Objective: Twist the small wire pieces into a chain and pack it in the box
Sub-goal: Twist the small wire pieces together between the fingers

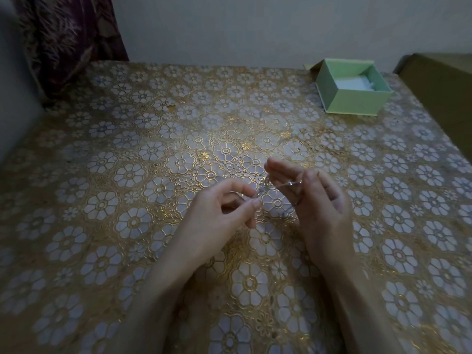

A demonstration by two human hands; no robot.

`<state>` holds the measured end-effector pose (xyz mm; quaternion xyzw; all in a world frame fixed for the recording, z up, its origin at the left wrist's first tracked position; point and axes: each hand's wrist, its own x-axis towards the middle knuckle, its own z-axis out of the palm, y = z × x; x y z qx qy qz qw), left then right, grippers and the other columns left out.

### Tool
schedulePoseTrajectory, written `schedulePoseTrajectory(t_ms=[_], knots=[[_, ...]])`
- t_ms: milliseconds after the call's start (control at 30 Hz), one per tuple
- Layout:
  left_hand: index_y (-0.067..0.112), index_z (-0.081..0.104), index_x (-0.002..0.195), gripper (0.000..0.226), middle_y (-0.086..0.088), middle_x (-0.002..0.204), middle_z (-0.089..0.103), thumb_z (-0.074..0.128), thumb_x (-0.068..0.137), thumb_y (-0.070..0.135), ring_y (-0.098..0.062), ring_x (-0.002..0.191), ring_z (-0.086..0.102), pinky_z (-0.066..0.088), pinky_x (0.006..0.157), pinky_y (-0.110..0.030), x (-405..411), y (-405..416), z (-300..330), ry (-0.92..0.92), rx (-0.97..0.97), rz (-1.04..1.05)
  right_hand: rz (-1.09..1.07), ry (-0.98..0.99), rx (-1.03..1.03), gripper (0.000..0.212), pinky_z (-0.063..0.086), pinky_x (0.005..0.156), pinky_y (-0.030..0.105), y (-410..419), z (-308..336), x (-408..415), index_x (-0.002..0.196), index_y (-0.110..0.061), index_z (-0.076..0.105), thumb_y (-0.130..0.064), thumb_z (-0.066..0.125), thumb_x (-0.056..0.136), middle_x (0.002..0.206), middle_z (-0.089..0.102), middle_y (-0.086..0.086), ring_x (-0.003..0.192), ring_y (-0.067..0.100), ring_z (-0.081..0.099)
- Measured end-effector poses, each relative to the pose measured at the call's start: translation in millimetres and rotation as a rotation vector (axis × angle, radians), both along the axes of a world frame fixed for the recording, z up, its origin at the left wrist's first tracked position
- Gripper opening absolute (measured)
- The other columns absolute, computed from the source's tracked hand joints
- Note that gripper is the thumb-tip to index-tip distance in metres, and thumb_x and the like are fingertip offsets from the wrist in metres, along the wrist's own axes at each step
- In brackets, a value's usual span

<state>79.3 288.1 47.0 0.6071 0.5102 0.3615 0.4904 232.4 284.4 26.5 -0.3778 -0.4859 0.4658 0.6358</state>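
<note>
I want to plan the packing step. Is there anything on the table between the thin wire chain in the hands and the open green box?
Nothing visible: only bare flower-patterned tablecloth lies between the thin wire chain and the open green cardboard box.

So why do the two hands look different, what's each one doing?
The left hand has its fingers curled, pinching one end of the wire between thumb and forefinger. The right hand has longer fingers held nearly straight, pointing left, with the wire crossing them. The left hand sits lower in the picture, the right one higher. Both hover above the table, sharing the same wire.
</note>
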Motion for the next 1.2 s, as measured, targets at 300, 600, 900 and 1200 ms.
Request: schedulePoseTrajectory(t_ms=[300, 600, 900, 1200], knots=[[0.015, 0.062, 0.074, 0.009, -0.001, 0.055, 0.058, 0.066, 0.082, 0.013, -0.002, 0.037, 0.037, 0.030, 0.038, -0.011, -11.1, 0.0, 5.9, -0.250, -0.133, -0.159, 0.063, 0.070, -0.182, 0.028, 0.054, 0.079, 0.039, -0.7, 4.9, -0.4, 0.078, -0.012, 0.038, -0.036, 0.030, 0.091, 0.096, 0.072, 0.015, 0.084, 0.034, 0.070], [0.023, 0.066, 0.070, 0.002, 0.000, 0.058, 0.054, 0.067, 0.069, 0.022, -0.002, 0.038, 0.036, 0.030, 0.039, -0.012, -19.9, 5.3, 1.7, -0.364, -0.075, -0.043, 0.237, 0.111, -0.253, 0.039, 0.049, 0.051, 0.031, 0.2, 3.5, -0.4, 0.079, -0.013, 0.035, -0.049, 0.022, 0.088, 0.073, 0.071, 0.019, 0.056, 0.032, 0.065], [0.017, 0.064, 0.075, 0.009, 0.006, 0.050, 0.050, 0.068, 0.068, 0.023, -0.003, 0.038, 0.032, 0.024, 0.037, -0.014, -35.5, 10.1, -0.3, -0.405, -0.059, 0.131, 0.073, -0.053, -0.248, 0.025, 0.030, 0.044, 0.016, 0.0, 4.7, 4.4, 0.069, -0.020, 0.065, -0.035, 0.052, 0.085, 0.053, 0.046, -0.007, 0.047, 0.008, 0.037], [0.018, 0.067, 0.075, 0.008, -0.001, 0.057, 0.047, 0.064, 0.081, 0.016, -0.005, 0.048, 0.037, 0.030, 0.043, -0.013, -24.2, 4.7, -0.8, -0.075, 0.068, 0.073, 0.021, -0.270, -0.177, 0.013, 0.029, 0.048, 0.009, -3.8, 12.2, 2.3, 0.081, -0.017, 0.073, -0.027, 0.065, 0.083, 0.045, 0.045, -0.014, 0.044, 0.002, 0.032]])
